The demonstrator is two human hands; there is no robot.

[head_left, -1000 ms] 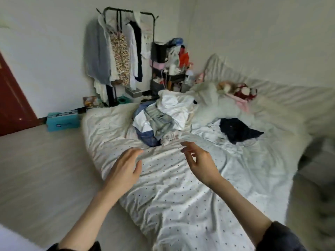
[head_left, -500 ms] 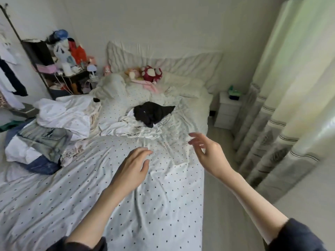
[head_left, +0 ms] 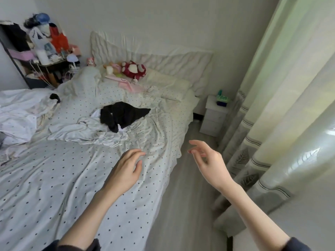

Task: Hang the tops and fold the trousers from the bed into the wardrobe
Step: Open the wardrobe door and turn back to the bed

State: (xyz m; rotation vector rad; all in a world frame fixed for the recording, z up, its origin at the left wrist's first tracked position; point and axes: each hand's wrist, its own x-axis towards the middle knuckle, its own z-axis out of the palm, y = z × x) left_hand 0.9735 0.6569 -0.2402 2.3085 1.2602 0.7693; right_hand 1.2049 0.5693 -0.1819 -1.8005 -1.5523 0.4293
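At far left the white clothes (head_left: pixel 18 113) lie heaped on the bed (head_left: pixel 54 178); the black top (head_left: pixel 123 115) sits mid-bed. Your left hand (head_left: pixel 125 171) and right hand (head_left: pixel 210 163) hover empty, fingers loosely spread. Grab blindly and you may drag bedding along.

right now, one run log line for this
left hand open, empty | right hand open, empty | black garment on bed | nothing picked up yet
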